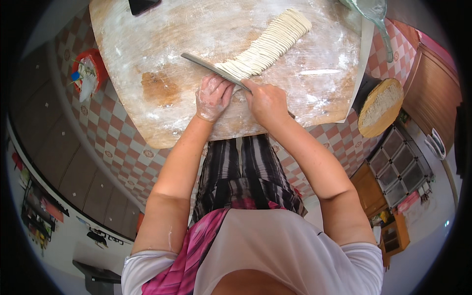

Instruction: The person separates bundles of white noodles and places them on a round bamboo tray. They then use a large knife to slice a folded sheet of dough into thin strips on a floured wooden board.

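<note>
My right hand [268,103] is closed around the handle of a long kitchen knife [212,68], and the handle's end shows past my wrist. The blade stands on edge, slanting up and left over a floury wooden board [147,48]. My left hand [214,96], dusted with flour, presses down with curled fingers right beside the blade. Beneath it lies uncut folded dough [237,88], mostly hidden by the hand. On the blade's far side a row of thin cut dough strips [271,42] runs up and right, the strips lying close together.
A dark phone [143,5] lies at the board's far edge. Far right is a translucent handled vessel [370,11]. A round wooden lid [381,108] with pale strips stands right of the board. A red bin [90,70] stands left on the tiled floor [121,136].
</note>
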`<state>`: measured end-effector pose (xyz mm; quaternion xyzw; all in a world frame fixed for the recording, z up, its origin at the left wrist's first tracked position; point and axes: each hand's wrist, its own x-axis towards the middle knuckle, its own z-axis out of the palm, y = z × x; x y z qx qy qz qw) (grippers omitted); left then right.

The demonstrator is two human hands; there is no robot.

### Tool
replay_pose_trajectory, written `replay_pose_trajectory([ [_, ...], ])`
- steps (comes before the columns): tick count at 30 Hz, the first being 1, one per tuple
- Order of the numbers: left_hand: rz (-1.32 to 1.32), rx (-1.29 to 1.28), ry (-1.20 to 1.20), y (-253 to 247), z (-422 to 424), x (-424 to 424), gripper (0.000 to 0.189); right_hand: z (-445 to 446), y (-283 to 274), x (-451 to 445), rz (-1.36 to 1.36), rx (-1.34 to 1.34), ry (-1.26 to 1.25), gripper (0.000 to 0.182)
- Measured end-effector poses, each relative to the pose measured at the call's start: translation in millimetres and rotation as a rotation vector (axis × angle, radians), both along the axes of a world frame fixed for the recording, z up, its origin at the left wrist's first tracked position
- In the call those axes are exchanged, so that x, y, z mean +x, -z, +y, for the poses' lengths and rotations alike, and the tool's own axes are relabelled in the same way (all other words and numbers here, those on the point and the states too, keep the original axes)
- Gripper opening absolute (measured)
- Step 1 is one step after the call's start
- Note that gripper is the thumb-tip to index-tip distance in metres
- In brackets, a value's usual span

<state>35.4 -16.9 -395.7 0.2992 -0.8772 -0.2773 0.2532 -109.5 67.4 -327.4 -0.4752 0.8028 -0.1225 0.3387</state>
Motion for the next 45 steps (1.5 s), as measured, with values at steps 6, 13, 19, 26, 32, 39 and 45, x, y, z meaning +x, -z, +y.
replay_pose_trajectory([
  [6,0.014,-0.013,0.017,0.6,-3.5,2.0,0.022,0.0,-20.5,-8.5,-0.027,0.043,0.013,0.025],
  [13,0.015,-0.012,0.005,2.3,-1.2,2.8,0.019,2.9,-30.3,-8.8,0.017,0.169,-0.041,0.024],
  [19,0.022,-0.003,0.004,-0.5,-4.4,0.5,0.019,-4.9,-2.0,-0.3,-0.012,-0.067,0.035,0.022],
  [26,0.023,0.000,-0.011,4.0,-0.6,6.9,0.019,4.6,-34.8,-10.3,0.017,0.134,-0.059,0.023],
  [32,0.020,0.012,-0.013,4.1,1.2,7.2,0.020,0.8,-5.5,2.6,-0.004,0.022,-0.022,0.025],
  [39,0.013,-0.019,-0.012,0.2,-0.8,6.9,0.021,5.4,-18.9,-4.0,-0.013,-0.001,0.002,0.021],
  [45,0.026,0.004,-0.012,3.3,-0.1,9.2,0.020,6.1,-33.1,-3.2,0.038,0.176,-0.077,0.025],
])
